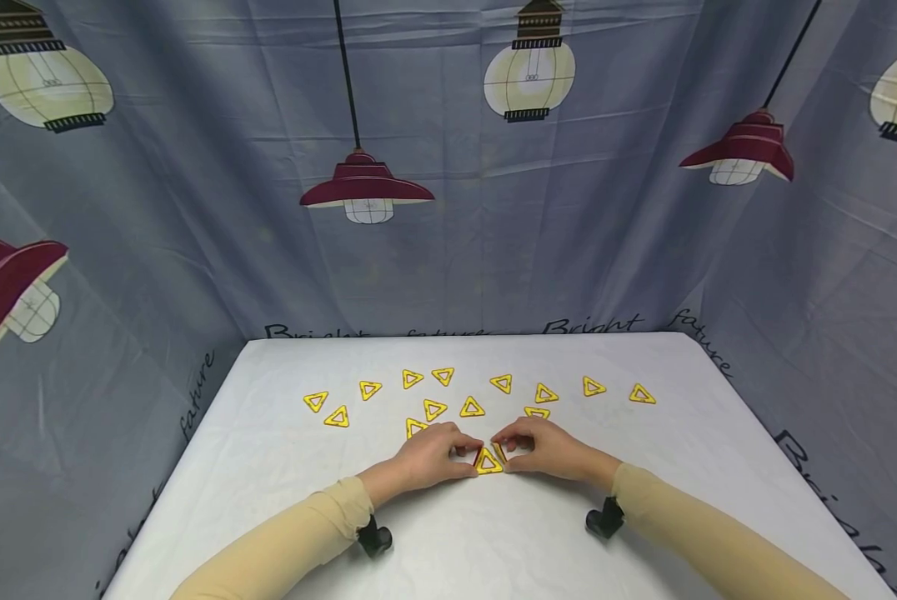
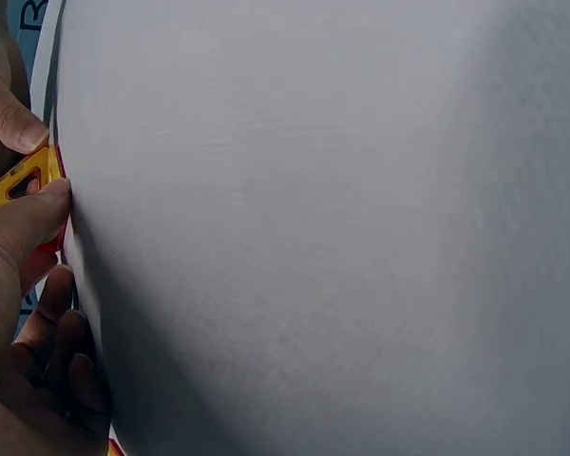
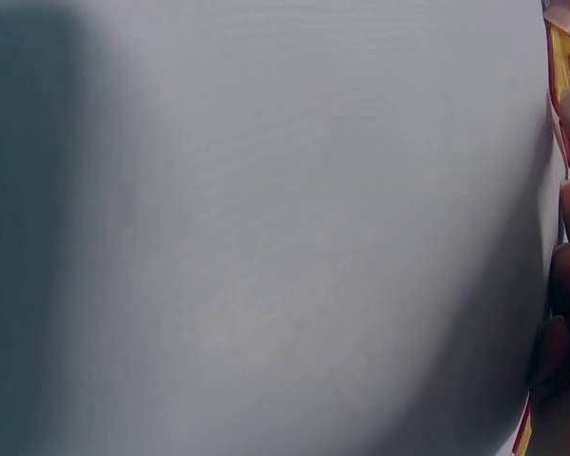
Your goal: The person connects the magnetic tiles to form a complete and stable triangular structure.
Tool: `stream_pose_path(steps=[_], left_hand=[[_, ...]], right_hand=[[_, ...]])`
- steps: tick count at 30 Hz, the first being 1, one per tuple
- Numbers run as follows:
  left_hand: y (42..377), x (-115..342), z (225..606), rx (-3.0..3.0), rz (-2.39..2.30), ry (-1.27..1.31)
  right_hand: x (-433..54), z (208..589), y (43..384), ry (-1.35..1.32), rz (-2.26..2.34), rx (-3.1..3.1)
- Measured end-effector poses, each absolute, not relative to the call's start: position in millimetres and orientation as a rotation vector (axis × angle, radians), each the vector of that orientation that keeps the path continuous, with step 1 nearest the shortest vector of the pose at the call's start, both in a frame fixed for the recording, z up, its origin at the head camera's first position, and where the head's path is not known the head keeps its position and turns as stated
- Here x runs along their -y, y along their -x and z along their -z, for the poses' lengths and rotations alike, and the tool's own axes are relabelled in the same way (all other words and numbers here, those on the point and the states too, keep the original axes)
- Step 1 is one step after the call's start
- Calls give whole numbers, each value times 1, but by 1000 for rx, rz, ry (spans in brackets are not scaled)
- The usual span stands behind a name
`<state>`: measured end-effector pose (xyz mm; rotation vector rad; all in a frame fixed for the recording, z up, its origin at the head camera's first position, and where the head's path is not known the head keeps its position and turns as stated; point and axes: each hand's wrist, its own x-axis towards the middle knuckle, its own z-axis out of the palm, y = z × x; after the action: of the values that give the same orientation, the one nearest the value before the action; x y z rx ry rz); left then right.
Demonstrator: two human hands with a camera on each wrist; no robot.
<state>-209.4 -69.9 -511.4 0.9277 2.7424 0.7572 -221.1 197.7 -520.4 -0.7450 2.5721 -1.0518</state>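
Observation:
Both hands meet near the middle of the white table around a few yellow triangular tiles with open centres and red edges. My left hand (image 1: 433, 457) pinches an upright tile, seen almost edge-on as a red line, between thumb and fingers. Opposite it, my right hand (image 1: 549, 448) pinches another tilted tile (image 1: 499, 452). Between the two thumbs a yellow triangle tile (image 1: 488, 463) faces me, its lower corners at the thumb tips. The left wrist view shows a yellow tile (image 2: 2, 190) between both thumbs; the right wrist view catches a tile's edge (image 3: 557, 62). Whether the tiles are joined I cannot tell.
Several similar triangle tiles lie scattered flat beyond the hands, such as one tile (image 1: 472, 407) in the middle and another tile (image 1: 642, 394) at the right. One tile (image 1: 414, 428) is partly hidden by the left hand. A grey patterned curtain (image 1: 478, 275) surrounds the table (image 1: 493, 550).

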Motion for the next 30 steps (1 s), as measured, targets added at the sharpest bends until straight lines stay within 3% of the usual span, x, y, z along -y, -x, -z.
stream_pose_path(steps=[30], left_hand=[[217, 66, 510, -2673, -741, -924]], right_hand=[[-196, 527, 223, 773, 1085, -2562]])
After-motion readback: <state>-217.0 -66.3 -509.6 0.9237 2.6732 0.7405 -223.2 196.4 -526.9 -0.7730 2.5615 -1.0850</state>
